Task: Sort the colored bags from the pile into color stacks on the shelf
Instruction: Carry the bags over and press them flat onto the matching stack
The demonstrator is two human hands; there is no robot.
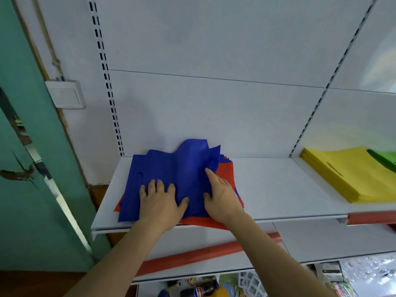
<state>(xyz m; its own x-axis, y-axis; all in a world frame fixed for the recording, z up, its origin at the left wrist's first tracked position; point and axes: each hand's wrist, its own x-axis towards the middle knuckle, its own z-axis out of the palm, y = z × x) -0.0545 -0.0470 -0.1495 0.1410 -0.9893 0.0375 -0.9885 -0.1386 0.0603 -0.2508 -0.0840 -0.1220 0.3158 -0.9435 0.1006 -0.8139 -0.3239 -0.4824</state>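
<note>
On the white shelf, toward its left end, your left hand lies flat with fingers spread wide on the top blue bag of the mixed pile, while your right hand rests on that bag's right part, index finger stretched straight and thumb pressed on the cloth. Red bags show beneath the blue ones at the right and front edges. Well apart to the right, on the neighbouring shelf section, sits the yellow stack with green bags just behind it.
</note>
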